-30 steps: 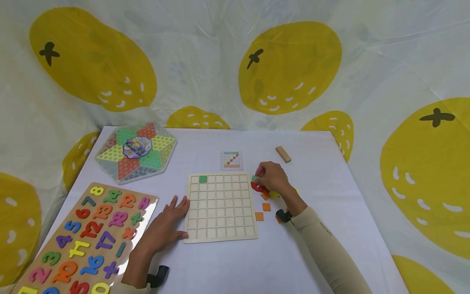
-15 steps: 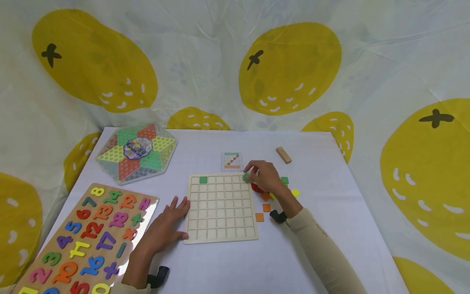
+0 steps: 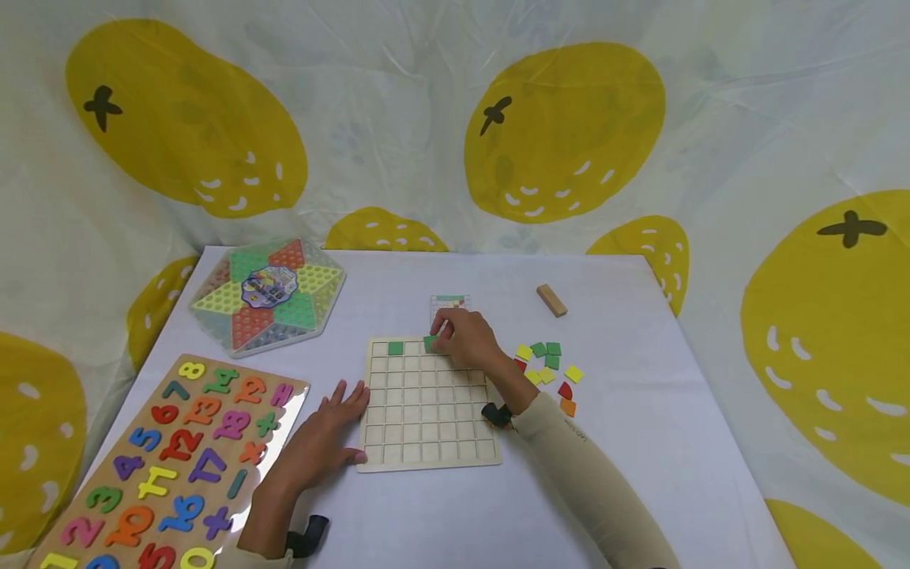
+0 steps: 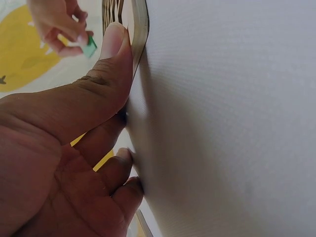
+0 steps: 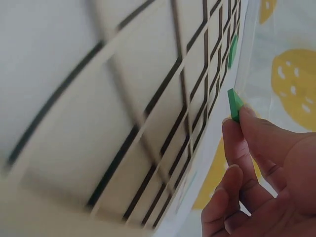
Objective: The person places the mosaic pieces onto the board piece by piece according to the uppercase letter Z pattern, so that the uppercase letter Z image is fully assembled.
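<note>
A wooden grid board lies on the white-covered table, with one green square tile set in its top row. My right hand pinches a second green tile between thumb and fingertips, over the far row of the board. In the left wrist view this held tile shows tilted, above the board. My left hand rests along the board's left edge, fingers extended, its thumb against the rim. Partly covered by my right hand, a printed pattern card lies behind the board.
Loose green, yellow, red and orange tiles lie right of the board. Behind them is a small wooden block. On the left are a number puzzle board and a hexagonal star game board.
My right hand has lifted a green tile from the loose pieces and carried it left over the board's far row. The left hand stays in place.
</note>
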Motion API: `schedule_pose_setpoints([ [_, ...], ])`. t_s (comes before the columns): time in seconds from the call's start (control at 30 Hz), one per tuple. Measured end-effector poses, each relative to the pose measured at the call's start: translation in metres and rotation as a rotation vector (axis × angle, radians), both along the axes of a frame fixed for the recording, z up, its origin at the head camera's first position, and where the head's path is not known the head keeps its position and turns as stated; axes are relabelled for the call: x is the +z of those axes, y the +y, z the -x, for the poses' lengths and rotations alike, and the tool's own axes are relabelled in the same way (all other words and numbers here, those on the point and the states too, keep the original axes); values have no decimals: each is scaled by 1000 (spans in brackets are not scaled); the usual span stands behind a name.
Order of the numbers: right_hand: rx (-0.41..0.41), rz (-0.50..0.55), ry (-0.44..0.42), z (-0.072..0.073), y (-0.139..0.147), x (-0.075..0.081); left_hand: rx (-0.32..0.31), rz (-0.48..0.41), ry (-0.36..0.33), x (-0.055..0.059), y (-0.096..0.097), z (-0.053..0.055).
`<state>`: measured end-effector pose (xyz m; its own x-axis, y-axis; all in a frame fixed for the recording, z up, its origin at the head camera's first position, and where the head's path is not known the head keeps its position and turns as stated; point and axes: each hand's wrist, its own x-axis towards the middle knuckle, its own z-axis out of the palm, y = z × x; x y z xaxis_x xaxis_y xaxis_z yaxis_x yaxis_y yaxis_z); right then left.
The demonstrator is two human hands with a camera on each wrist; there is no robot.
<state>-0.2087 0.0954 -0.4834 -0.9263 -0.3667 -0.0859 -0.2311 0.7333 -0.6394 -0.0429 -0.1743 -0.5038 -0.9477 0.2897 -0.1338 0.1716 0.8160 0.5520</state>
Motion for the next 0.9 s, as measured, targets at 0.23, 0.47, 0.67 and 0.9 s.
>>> schedule_pose_setpoints([
  [0.23,34,-24,-17,0,-25,-4,2,-6,-5,-1,-1,0],
  [0.47,12,-118,-5,4,-39,-12,14,-21,-23,0,0,0],
  [0.67,1,-165,-15,4,-44,-11,9,-12,-9,-2,0,0],
  [0.9,6,-113,2,1,-41,-12,3,0,-14,-2,-1,0],
])
